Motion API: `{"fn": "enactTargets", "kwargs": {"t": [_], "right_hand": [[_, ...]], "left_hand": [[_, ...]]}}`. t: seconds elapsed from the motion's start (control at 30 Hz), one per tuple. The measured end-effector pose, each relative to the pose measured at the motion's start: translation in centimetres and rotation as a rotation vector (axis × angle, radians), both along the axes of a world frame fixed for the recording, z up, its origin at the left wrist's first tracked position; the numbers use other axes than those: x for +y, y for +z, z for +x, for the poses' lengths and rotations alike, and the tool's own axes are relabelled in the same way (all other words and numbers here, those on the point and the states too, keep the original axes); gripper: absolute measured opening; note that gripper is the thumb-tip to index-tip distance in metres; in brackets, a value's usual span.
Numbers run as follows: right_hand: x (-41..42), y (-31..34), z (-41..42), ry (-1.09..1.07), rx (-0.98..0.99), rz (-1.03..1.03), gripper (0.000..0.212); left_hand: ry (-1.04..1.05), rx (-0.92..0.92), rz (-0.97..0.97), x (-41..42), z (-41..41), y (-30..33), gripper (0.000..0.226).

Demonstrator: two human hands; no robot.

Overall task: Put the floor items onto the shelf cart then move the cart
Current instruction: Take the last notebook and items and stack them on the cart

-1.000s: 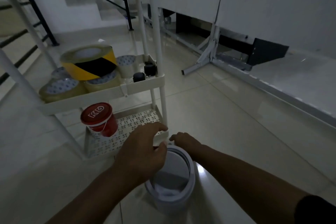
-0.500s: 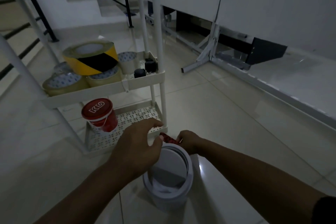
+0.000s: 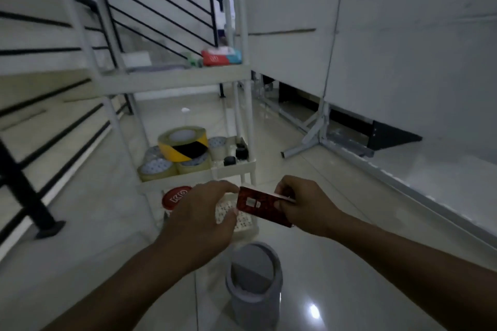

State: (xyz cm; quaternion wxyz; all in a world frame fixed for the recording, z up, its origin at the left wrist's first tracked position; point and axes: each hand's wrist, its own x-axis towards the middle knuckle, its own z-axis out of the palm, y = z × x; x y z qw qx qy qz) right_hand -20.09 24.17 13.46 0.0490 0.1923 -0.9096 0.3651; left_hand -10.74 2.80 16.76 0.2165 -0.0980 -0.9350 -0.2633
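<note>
Both hands are now lifted clear of the small white swing-lid bin (image 3: 254, 281), where a second ago they were down at its rim. The right hand (image 3: 305, 205) now pinches a flat red patterned packet (image 3: 262, 205), barely showing half a second ago, with the left hand (image 3: 200, 219) at its other end. The view has tilted up, bringing the white cart's upper shelf (image 3: 172, 79) into sight.

At frame centre stands a white shelf cart (image 3: 174, 80). Its upper tier carries a red packet (image 3: 219, 56); the middle tier holds a yellow-black tape roll (image 3: 183, 142) atop clear tape rolls (image 3: 157, 169); the perforated bottom tier bears a red-lidded tub (image 3: 176, 197). On the glossy floor (image 3: 336, 223), lower centre, stands a grey swing-lid bin (image 3: 254, 282).
</note>
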Motion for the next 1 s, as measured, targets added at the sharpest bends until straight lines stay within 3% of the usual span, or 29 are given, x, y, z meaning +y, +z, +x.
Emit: {"fn": "enactTargets", "kwargs": {"t": [0.27, 0.57, 0.9, 1.0], "right_hand": [[-2.7, 13.0, 3.5, 0.088, 0.435, -0.131, 0.016], [-11.8, 23.0, -3.2, 0.033, 0.726, -0.27, 0.013], [-26.0, 24.7, -13.3, -0.061, 0.825, 0.102, 0.016], [-27.8, 24.4, -16.7, -0.095, 0.725, 0.197, 0.011]], "left_hand": [[0.068, 0.228, -0.027, -2.7, 2.8, 9.6, 0.042], [0.195, 0.37, -0.059, -7.7, -1.6, 16.2, 0.056], [0.239, 0.372, -0.063, -13.7, -6.6, 14.4, 0.058], [0.248, 0.363, -0.059, -15.0, -7.3, 14.0, 0.06]]}}
